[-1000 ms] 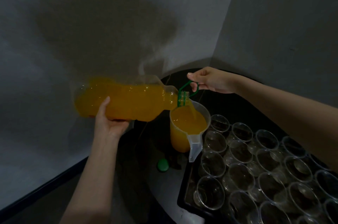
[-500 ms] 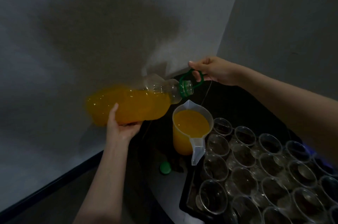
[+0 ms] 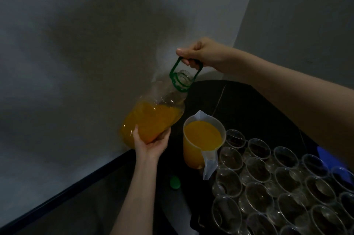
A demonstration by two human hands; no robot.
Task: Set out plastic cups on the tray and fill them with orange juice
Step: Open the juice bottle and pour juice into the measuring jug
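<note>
Orange juice (image 3: 151, 119) sits low in the big clear bottle (image 3: 153, 115), which I hold tipped mouth-up beside the wall, above the dark table (image 3: 249, 104); the mouth points away from the jug so nothing dribbles out, as I judge it. My right hand (image 3: 201, 54) has its fingers curled round the green carry handle (image 3: 183, 69) at the neck, taking the weight from above; my left hand (image 3: 151, 144) cups the bottle's lower end from beneath, thumb and fingers wrapped up its sides, so that the heavy end cannot swing. With two holds, one high and one low, I can set the tilt finely.

Just right of the bottle stands the measuring jug (image 3: 201, 140), full of juice nearly to the brim, spout turned away from me and handle turned my way; it stands right against the near row of plastic cups (image 3: 268, 177), I think so that the pour into them is short. The cups are packed rim to rim, and all I can see look empty; the tray under them is hidden, save perhaps a dark edge. The green cap (image 3: 174, 182) lies on the table near my left forearm, within reach for closing the bottle.

To my mind the jug is filled, and setting the bottle down upright comes next; a slip of the lower hand could slosh juice out of the open mouth.
</note>
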